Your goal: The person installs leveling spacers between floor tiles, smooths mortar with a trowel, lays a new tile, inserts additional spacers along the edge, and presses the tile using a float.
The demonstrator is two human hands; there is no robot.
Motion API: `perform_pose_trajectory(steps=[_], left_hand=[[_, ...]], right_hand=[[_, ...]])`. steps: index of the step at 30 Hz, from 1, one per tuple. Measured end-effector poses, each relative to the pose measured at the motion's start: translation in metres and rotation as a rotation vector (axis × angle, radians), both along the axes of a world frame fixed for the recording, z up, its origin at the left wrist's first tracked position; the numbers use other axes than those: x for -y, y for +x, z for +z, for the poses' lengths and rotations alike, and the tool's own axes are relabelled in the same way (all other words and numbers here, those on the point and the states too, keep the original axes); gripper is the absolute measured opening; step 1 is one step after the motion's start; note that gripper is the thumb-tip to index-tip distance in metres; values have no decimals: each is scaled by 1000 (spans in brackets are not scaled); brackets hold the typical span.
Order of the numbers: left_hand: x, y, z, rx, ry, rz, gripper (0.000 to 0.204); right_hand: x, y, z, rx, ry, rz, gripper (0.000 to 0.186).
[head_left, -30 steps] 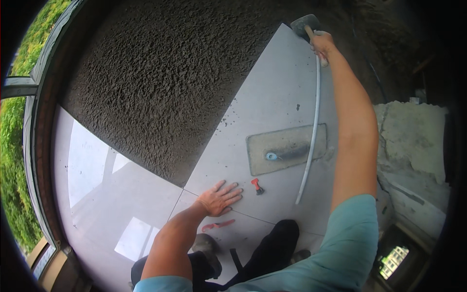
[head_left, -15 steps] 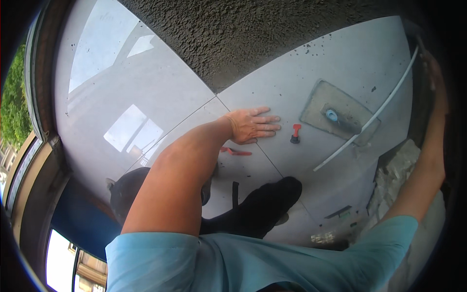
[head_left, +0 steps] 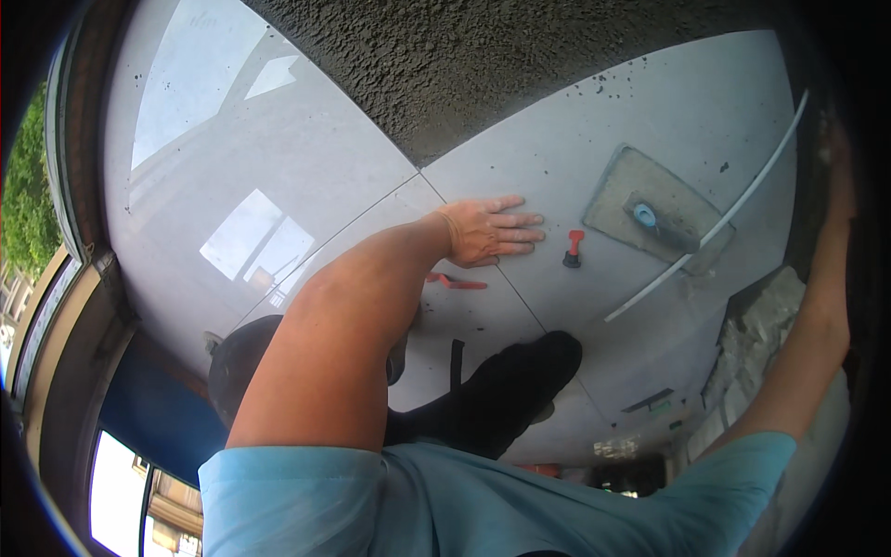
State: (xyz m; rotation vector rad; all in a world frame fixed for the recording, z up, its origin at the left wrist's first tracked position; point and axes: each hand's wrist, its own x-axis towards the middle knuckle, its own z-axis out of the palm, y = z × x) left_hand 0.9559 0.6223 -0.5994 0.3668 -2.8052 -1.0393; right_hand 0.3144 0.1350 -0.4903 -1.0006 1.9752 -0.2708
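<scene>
My left hand (head_left: 492,232) lies flat with fingers spread on the glossy pale floor tile (head_left: 520,186), near a tile joint. To its right a small tile-leveling spacer (head_left: 574,249) with a red top and dark base rests on the tile. A bent red plastic piece (head_left: 459,283) lies just below the hand. My right arm reaches to the far right rim, where my right hand (head_left: 838,153) is dim and its fingers cannot be made out. Near it runs a thin white rod (head_left: 766,169), crossing a grey plastering float (head_left: 617,200) with a handle.
Rough wet mortar (head_left: 399,74) spreads beyond the tile edges. My dark-clad foot (head_left: 548,357) is on the tiles below my left hand. Crumpled clear plastic sheeting (head_left: 761,334) lies at the right. A window frame (head_left: 56,343) stands at the left. Mortar crumbs dot the tiles.
The view has shifted slightly, so the floor things sit a little higher and further right. My left hand stays flat on the tile. My right hand has become dimmer at the rim.
</scene>
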Motion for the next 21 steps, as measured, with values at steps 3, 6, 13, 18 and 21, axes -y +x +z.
perform_pose_trajectory(steps=[3, 6, 13, 18, 21], left_hand=[[-2, 9, 1, 59, -7, -1, 48], [-4, 9, 3, 49, -40, 10, 46], [1, -5, 10, 128, -66, -90, 52], [3, 4, 21, 194, -51, -136, 52], [-4, 9, 17, 132, -119, -73, 52]], right_hand=[[-55, 45, -44, 61, -65, -84, 31], [-100, 68, -36, 61, -124, -188, 27], [-355, 141, 5, 150, -454, -439, 19], [-548, 226, 17, 101, -432, -590, 15], [-625, 227, -1, 14, -331, -709, 14]])
